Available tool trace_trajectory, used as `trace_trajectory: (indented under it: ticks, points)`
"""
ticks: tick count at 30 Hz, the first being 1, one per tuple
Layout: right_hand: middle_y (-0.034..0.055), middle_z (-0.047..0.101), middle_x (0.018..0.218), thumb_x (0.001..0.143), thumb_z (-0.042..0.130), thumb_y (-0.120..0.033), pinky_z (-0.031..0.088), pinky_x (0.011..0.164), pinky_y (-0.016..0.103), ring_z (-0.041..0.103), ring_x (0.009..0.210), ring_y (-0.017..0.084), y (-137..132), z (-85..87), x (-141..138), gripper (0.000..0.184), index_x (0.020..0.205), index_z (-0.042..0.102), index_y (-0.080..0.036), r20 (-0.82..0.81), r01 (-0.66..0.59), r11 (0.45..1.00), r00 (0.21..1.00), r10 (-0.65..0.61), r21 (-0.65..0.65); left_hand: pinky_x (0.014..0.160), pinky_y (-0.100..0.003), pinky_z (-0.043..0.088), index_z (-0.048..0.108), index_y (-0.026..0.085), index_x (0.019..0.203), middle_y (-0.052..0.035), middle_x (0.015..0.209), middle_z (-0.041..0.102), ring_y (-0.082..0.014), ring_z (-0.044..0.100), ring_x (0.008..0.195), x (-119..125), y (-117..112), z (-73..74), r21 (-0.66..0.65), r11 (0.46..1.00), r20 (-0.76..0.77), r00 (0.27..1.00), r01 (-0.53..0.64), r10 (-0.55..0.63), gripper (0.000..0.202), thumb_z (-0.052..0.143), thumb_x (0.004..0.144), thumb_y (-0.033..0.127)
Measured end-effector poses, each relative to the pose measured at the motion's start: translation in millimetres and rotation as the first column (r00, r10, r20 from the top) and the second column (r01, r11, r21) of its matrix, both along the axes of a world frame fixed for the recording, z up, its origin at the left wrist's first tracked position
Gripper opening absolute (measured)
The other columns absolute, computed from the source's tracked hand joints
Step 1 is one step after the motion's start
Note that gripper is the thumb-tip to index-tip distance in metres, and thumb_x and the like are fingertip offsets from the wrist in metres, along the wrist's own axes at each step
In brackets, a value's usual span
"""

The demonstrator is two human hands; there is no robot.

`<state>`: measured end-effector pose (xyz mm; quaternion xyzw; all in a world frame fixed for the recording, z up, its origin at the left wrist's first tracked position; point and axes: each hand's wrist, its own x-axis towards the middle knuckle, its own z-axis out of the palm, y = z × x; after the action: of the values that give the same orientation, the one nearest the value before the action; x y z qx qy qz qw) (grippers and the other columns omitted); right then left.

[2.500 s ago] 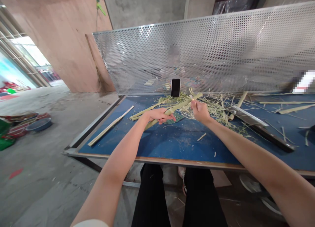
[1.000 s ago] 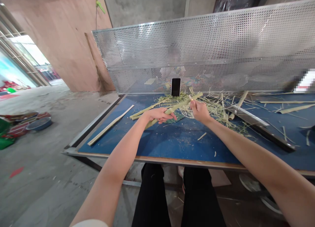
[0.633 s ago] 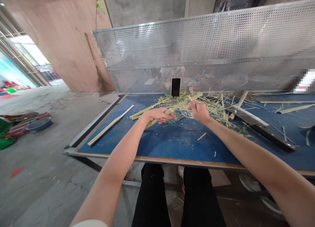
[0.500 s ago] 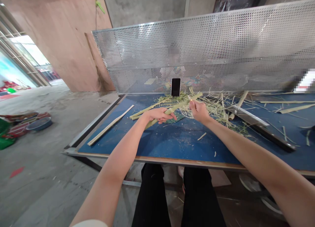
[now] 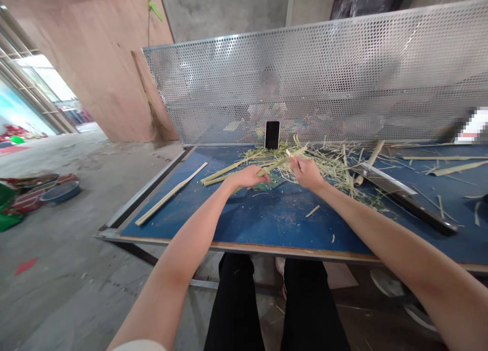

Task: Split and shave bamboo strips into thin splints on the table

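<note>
My left hand [image 5: 249, 177] is closed around a flat pale-green plant strip [image 5: 280, 164] that slants up and away to the right. My right hand [image 5: 306, 172] is closed beside the strip's far part. From its fingers pokes a small whitish, blade-like piece [image 5: 288, 152] that lies against the strip; the rest of it is hidden in the fist. Under and behind the hands lies a heap of thin green shavings [image 5: 328, 164]. More long strips [image 5: 224, 172] lie just beyond my left hand.
A large knife [image 5: 412, 203] with a dark handle rests on the blue tabletop [image 5: 267, 224] at right. A phone [image 5: 272, 135] leans upright before the perforated metal panel [image 5: 305, 76]. One pale strip [image 5: 171, 193] lies at left, and further strips [image 5: 457, 167] at far right.
The held strip's far end has shifted slightly left and down. My right hand has moved a little left along with it, and the whitish tip now shows more plainly.
</note>
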<state>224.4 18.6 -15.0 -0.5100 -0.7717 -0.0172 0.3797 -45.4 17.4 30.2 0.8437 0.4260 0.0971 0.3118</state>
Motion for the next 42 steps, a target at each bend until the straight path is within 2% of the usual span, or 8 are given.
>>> trace_trajectory:
  ticks: [4,8,17,22,27,32,38,42]
  points:
    - [0.0099,0.062,0.068,0.113,0.016,-0.066,0.038,0.068,0.035,0.057,0.066,0.025,-3,4.5,-13,0.067,0.079,0.056,-0.024,0.09,0.004,0.991,0.996,0.008,-0.133,0.069,-0.03,0.046,0.076,0.019,0.1,-0.009,0.085,0.07,-0.0231,0.067,0.075,9,3,-9.2,0.302,0.952,-0.224,0.966,-0.056,0.128,0.035,0.051,0.11,0.043]
    - [0.009,0.06,0.067,0.114,0.016,-0.067,0.039,0.07,0.034,0.06,0.069,0.025,-8,4.8,-32,0.068,0.075,0.053,-0.025,0.13,-0.001,0.957,0.991,0.04,-0.291,0.073,-0.03,0.047,0.071,0.018,0.105,-0.0115,0.093,0.075,-0.0266,0.072,0.086,13,-3,-13.1,0.41,0.91,-0.27,0.945,-0.059,0.183,0.041,0.044,0.114,0.047]
    - [0.0141,0.067,0.072,0.116,0.019,-0.056,0.045,0.072,0.039,0.068,0.075,0.031,-15,-0.8,-54,0.067,0.076,0.061,-0.023,0.208,0.02,0.909,0.975,0.074,-0.416,0.076,-0.031,0.05,0.07,0.015,0.117,-0.0166,0.105,0.079,-0.0278,0.076,0.096,20,-9,-16.4,0.453,0.888,-0.235,0.952,-0.072,0.197,0.031,0.044,0.115,0.032]
    - [0.0171,0.071,0.077,0.116,0.02,-0.056,0.047,0.075,0.039,0.073,0.08,0.032,-17,1.5,-53,0.069,0.082,0.067,-0.021,0.208,0.059,0.904,0.977,0.034,-0.422,0.081,-0.034,0.053,0.068,0.014,0.119,-0.0183,0.108,0.078,-0.0289,0.077,0.099,21,-8,-20.5,0.477,0.874,-0.232,0.946,-0.091,0.225,0.029,0.043,0.115,0.029]
    - [0.0209,0.074,0.085,0.116,0.017,-0.056,0.05,0.079,0.038,0.075,0.091,0.034,-16,3.3,-52,0.07,0.084,0.068,-0.02,0.283,0.118,0.906,0.959,0.002,-0.405,0.085,-0.037,0.055,0.067,0.013,0.122,-0.0192,0.109,0.078,-0.0306,0.077,0.101,22,-8,-26.0,0.518,0.851,-0.268,0.929,-0.085,0.256,0.033,0.039,0.115,0.029]
    - [0.0202,0.075,0.084,0.115,0.014,-0.058,0.051,0.077,0.039,0.075,0.087,0.034,-14,5.1,-46,0.072,0.085,0.068,-0.02,0.272,0.111,0.896,0.962,0.012,-0.431,0.084,-0.04,0.056,0.065,0.011,0.128,-0.0199,0.107,0.078,-0.0336,0.078,0.099,23,-6,-32.6,0.581,0.812,-0.292,0.916,-0.057,0.274,0.033,0.038,0.114,0.025]
    - [0.0258,0.079,0.102,0.116,0.016,-0.05,0.052,0.086,0.041,0.077,0.1,0.037,-12,6.4,-44,0.07,0.1,0.074,-0.015,0.355,0.177,0.906,0.934,-0.032,-0.385,0.086,-0.04,0.055,0.061,0.01,0.135,-0.0201,0.104,0.079,-0.0335,0.078,0.099,27,-4,-30.4,0.594,0.802,-0.3,0.907,-0.065,0.295,0.034,0.038,0.113,0.021]
    - [0.026,0.079,0.107,0.117,0.019,-0.05,0.053,0.087,0.04,0.077,0.102,0.035,-5,8.2,-39,0.068,0.108,0.075,-0.013,0.322,0.2,0.915,0.943,-0.083,-0.35,0.087,-0.04,0.055,0.061,0.011,0.135,-0.0195,0.104,0.078,-0.033,0.078,0.099,28,-4,-28.4,0.582,0.808,-0.292,0.905,-0.089,0.31,0.034,0.037,0.114,0.023]
